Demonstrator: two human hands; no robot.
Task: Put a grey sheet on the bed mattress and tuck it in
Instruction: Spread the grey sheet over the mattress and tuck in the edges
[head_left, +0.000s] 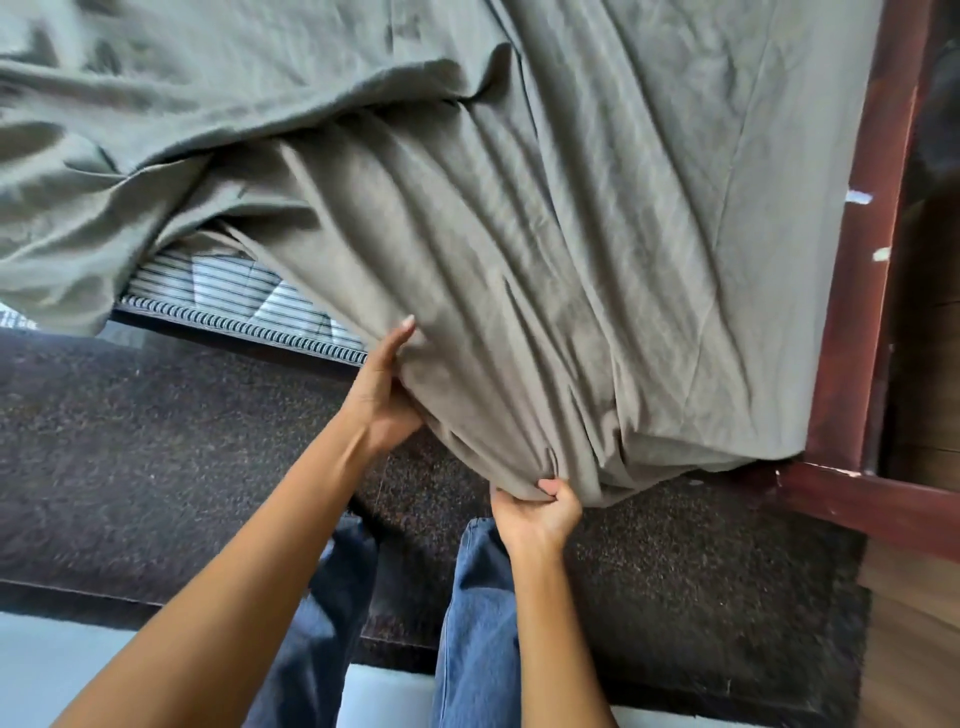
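Far left of the hands, the grey sheet (571, 234) lies bunched and folded back on itself. Just left of the left hand a strip of striped mattress (234, 296) shows bare; that stretch is not yet covered. Left hand (387, 395): thumb on top of the cloth, fingers curled beneath, holding the sheet's hanging edge just beside the bare strip. Right hand (537, 512): lower and closer to the body, fingers curled tight, pinching a gathered fold of hem. The free edge runs slantwise between the two hands, then on toward the mattress corner to the right. The mattress side lies ahead of both hands, its length running left to right. The right hand is nearer the corner, the left nearer the bare strip. Likely next is pulling the edge down and under. Right of the hands, the dark red bed frame (867, 249) hugs the corner and may crowd a tuck there. A dark rug (156, 441) and jeans (483, 623) lie below.
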